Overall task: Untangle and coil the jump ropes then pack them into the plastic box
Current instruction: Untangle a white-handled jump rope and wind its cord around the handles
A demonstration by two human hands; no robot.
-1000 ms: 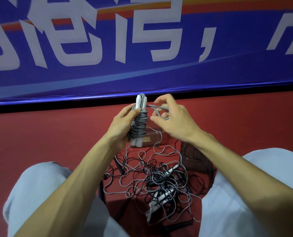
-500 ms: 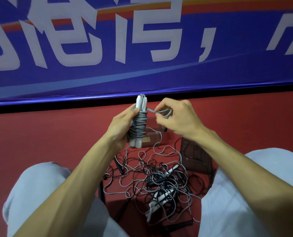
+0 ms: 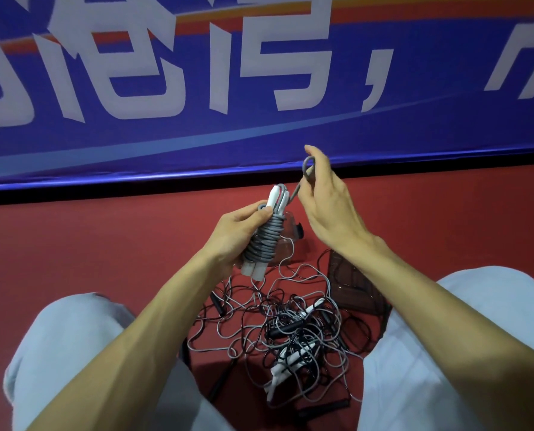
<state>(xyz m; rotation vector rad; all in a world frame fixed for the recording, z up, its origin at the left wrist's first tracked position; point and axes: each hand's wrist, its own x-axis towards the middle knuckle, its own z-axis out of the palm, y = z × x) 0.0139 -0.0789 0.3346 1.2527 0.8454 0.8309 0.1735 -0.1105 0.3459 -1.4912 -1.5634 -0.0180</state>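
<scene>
The grey jump rope [image 3: 261, 244] is up in front of you, wound tight round its two white handles [image 3: 253, 270], bundle tilted, handle tips poking out top & bottom. Your L hand [image 3: 234, 234] grips it round the middle, thumb pressed on the top coils. One free strand runs up & right from the bundle top to a small loop [image 3: 306, 166]. Your R hand [image 3: 327, 206] pinches that loop betw. thumb & fingers, held higher than the bundle.

Just behind the bundle, on the red floor [image 3: 103, 250], sits the clear plastic box [image 3: 290, 234]. It's mostly hidden by rope & hand, so can't tell what's inside.

Lower down, betw. your L knee [image 3: 72, 353] & R knee [image 3: 464, 337], the other ropes lie in one tangled pile [image 3: 259, 312]: thin grey & black cords, a black handle [image 3: 285, 329] and white grips [image 3: 287, 359] mixed in. A dark ribbed panel [image 3: 352, 284] lies just R of the pile, partly under your R forearm.

At the back, a blue banner [image 3: 415, 126] w/ big white characters.
</scene>
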